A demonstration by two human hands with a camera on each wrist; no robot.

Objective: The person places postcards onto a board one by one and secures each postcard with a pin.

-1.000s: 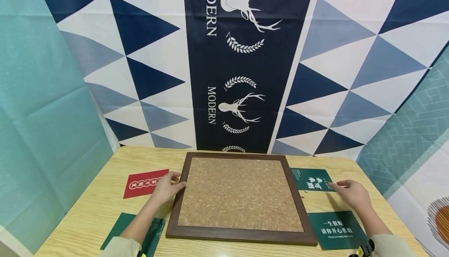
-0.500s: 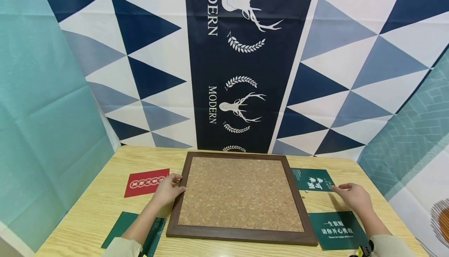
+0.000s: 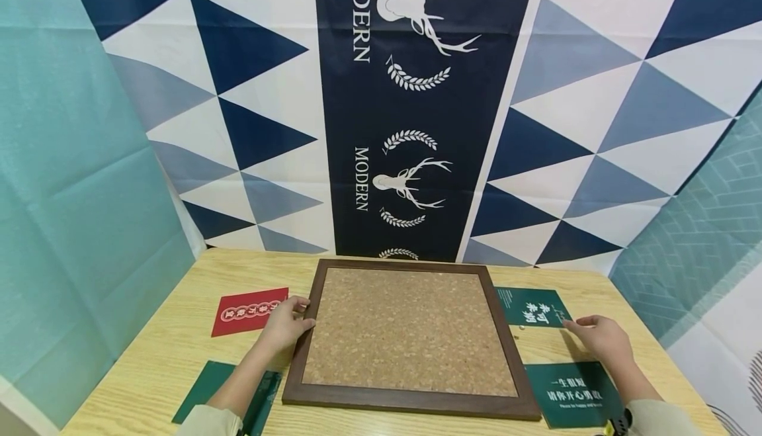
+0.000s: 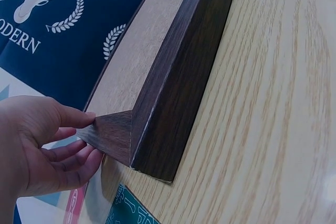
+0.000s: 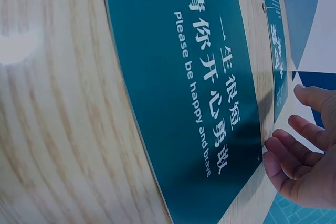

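- One dark-framed cork board [image 3: 411,330], lying on the table [image 3: 161,330]; its left side is gripped between thumb and fingers of the left hand [image 3: 288,321].
- One right hand [image 3: 604,341], fingers loosely bent, nothing grasped, held beside the upper green card [image 3: 532,306].
- Step, seemingly: board steadied, card within reach.
- Next move, as judged: a pinch at the card's edge is called for.

"MODERN" runs sideways down the dark-blue wall cloth [image 3: 443,115], twice, the upper one clipped! Across to the near-right green card [image 5: 157,103]: "一生很短 请你开心勇敢", then "Please be happy and brave". The far-right green card [image 3: 534,307] and red card [image 3: 247,313] carry white Chinese characters, too small to read surely.
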